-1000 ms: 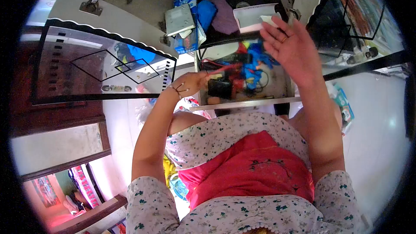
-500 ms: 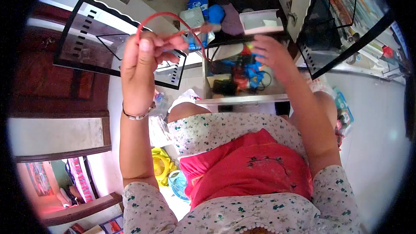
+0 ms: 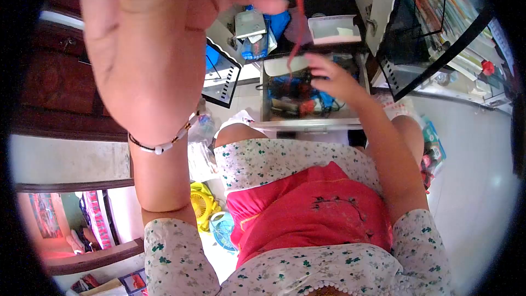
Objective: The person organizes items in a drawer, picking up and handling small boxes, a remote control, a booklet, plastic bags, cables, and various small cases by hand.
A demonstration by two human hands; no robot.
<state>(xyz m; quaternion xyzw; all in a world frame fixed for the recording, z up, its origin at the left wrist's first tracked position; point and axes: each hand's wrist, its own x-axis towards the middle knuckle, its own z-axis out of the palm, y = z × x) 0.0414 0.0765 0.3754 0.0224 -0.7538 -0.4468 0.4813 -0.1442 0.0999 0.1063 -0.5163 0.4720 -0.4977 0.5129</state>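
My left hand [image 3: 148,49] is raised close to the camera, its fingertips cut off by the top edge. A red cable [image 3: 298,5] hangs from above, just right of this hand, and runs down into the drawer; the grip on its upper end is out of frame. My right hand [image 3: 337,82] hovers over the right part of the open drawer [image 3: 307,126], fingers apart and slightly blurred, with nothing visible in them. Tangled dark cords and blue and red items [image 3: 315,101] fill the drawer, too blurred to name individually.
Behind the drawer, a white open box [image 3: 334,28] and a blue bag [image 3: 278,24] sit in the dark cabinet. Glass doors [image 3: 433,27] stand swung out at both sides. A yellow fan-like object [image 3: 203,205] and a blue basket [image 3: 223,230] are on the floor.
My left hand has risen toward the camera, drawing the red cable from a loop into a long hanging line. My right hand has shifted slightly left and down over the drawer.
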